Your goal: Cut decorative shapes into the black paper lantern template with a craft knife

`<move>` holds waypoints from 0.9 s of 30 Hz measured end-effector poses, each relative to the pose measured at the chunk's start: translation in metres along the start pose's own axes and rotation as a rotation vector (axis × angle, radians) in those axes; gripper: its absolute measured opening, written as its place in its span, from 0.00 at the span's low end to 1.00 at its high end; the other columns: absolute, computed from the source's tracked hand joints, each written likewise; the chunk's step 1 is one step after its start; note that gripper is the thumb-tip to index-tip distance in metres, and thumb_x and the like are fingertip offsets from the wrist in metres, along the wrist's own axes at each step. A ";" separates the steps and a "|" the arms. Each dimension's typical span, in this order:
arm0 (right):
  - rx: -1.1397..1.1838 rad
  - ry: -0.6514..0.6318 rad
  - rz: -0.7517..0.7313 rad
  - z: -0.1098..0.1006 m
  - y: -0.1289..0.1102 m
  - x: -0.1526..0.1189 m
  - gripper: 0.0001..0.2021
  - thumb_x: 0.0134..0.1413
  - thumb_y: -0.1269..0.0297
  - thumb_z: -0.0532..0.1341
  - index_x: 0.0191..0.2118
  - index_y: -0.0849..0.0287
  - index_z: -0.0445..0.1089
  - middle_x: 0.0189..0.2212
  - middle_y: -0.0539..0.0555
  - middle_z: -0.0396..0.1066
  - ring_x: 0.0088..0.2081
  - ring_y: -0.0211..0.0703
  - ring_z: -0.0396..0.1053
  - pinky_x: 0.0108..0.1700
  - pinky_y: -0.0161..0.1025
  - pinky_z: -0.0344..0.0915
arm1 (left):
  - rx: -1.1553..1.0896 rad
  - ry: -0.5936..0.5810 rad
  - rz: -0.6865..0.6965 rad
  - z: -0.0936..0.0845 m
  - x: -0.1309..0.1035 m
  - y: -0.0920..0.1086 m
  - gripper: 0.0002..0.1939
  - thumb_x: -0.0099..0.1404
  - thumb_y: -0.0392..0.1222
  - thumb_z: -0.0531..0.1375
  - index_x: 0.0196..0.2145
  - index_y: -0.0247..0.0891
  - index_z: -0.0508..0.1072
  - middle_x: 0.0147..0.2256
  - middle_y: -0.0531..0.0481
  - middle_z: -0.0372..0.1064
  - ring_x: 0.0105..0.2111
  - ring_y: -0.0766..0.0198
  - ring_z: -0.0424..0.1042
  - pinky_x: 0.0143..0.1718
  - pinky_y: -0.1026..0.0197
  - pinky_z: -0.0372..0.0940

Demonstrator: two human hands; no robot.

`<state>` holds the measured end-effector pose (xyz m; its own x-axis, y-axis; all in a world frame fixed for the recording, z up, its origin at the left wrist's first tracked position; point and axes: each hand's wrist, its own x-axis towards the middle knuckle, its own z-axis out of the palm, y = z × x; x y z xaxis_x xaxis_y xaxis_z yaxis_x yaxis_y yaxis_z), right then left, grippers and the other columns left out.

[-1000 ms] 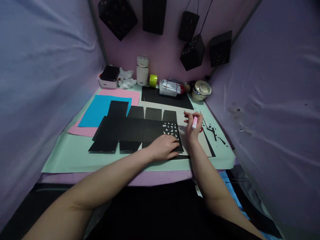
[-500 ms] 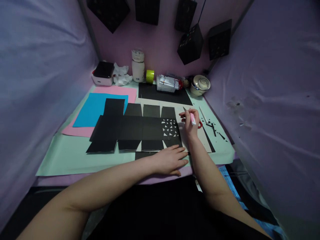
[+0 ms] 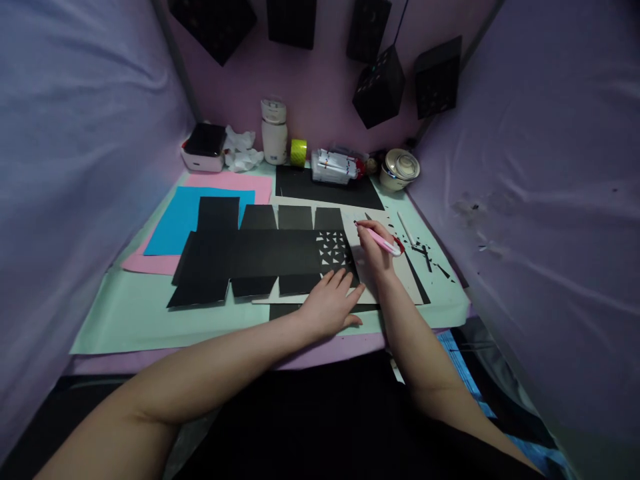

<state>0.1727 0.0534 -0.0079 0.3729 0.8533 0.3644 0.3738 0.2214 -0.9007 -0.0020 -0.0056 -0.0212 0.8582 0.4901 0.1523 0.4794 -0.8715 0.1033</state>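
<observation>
A black card cut as a box net [image 3: 260,253] lies flat, with tabs along its far and near sides. Many small triangular holes pierce its right panel [image 3: 333,248]. My left hand [image 3: 331,303] rests on the card's near right edge, fingers spread. Just right of the card, my right hand [image 3: 376,250] grips a pink-and-white craft knife [image 3: 380,240] like a pen. A small dark bit shows at the knife's tip; blade or scrap, I cannot tell. Scissors with red handles [image 3: 399,244] lie partly hidden behind that hand.
Under the card is a pale board [image 3: 400,283]. Blue paper [image 3: 173,223] and pink paper [image 3: 150,265] lie left. Black scraps [image 3: 427,259] and a white pen [image 3: 407,228] are right. A white bottle [image 3: 275,137], yellow tape roll [image 3: 299,153] and lidded pot [image 3: 399,170] stand behind. Black boxes [image 3: 380,87] hang above.
The black card has slid left and slightly away from me. My left hand has moved forward onto its edge. My right hand has turned, the knife's tip now pointing left towards the card.
</observation>
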 end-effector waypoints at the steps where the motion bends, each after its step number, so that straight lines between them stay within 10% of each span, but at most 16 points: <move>1: -0.002 0.013 -0.026 0.000 -0.001 0.000 0.11 0.53 0.58 0.61 0.38 0.57 0.74 0.38 0.54 0.75 0.42 0.46 0.71 0.46 0.42 0.67 | 0.002 0.002 -0.021 -0.001 0.001 -0.003 0.40 0.62 0.65 0.59 0.63 0.37 0.60 0.62 0.34 0.59 0.63 0.44 0.56 0.63 0.45 0.48; 12: 0.106 -0.068 0.095 0.006 -0.001 -0.002 0.12 0.54 0.54 0.60 0.33 0.57 0.73 0.20 0.46 0.65 0.24 0.38 0.62 0.29 0.36 0.61 | 0.022 0.001 -0.370 -0.022 0.000 -0.011 0.38 0.64 0.63 0.58 0.53 0.19 0.70 0.56 0.22 0.63 0.59 0.35 0.60 0.57 0.41 0.56; 27: -0.043 -0.224 0.104 0.018 -0.008 -0.017 0.09 0.50 0.60 0.62 0.24 0.54 0.62 0.19 0.45 0.66 0.23 0.38 0.62 0.28 0.36 0.59 | -0.075 -0.013 -0.407 -0.014 -0.001 -0.015 0.45 0.59 0.71 0.57 0.63 0.35 0.63 0.65 0.30 0.51 0.66 0.33 0.48 0.62 0.40 0.49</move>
<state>0.1481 0.0454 -0.0115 0.2158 0.9548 0.2046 0.3810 0.1106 -0.9179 -0.0125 0.0073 -0.0091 0.6037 0.7940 0.0721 0.7660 -0.6027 0.2236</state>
